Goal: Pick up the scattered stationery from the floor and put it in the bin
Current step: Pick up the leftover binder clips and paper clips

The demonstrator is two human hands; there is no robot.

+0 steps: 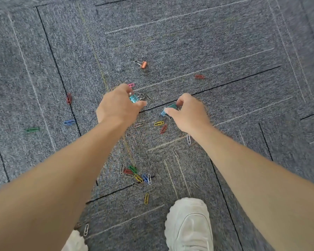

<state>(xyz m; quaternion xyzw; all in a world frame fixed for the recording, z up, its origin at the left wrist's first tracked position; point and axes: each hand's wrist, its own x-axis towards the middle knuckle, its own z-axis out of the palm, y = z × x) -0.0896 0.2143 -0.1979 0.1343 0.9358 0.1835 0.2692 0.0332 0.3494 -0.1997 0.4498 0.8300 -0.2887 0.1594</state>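
Observation:
Paper clips and binder clips lie scattered over the grey carpet (pixel 207 42). My left hand (pixel 119 105) pinches a light blue binder clip (pixel 133 98) next to a few silver clips. My right hand (pixel 188 113) pinches a teal binder clip (pixel 168 109) between thumb and fingers. An orange binder clip (pixel 143 64) lies farther away. A cluster of coloured paper clips (pixel 137 175) sits between my forearms. Single clips lie around: a red one (pixel 199 77), a green one (pixel 32 129), a blue one (pixel 69 122), a yellow one (pixel 146 198). No bin is in view.
My white shoes stand at the bottom edge, the right shoe (pixel 188 225) and the left shoe (pixel 75 241). A silver paper clip (pixel 86 230) lies just beside the left shoe. Carpet tiles with dark seams extend in every direction.

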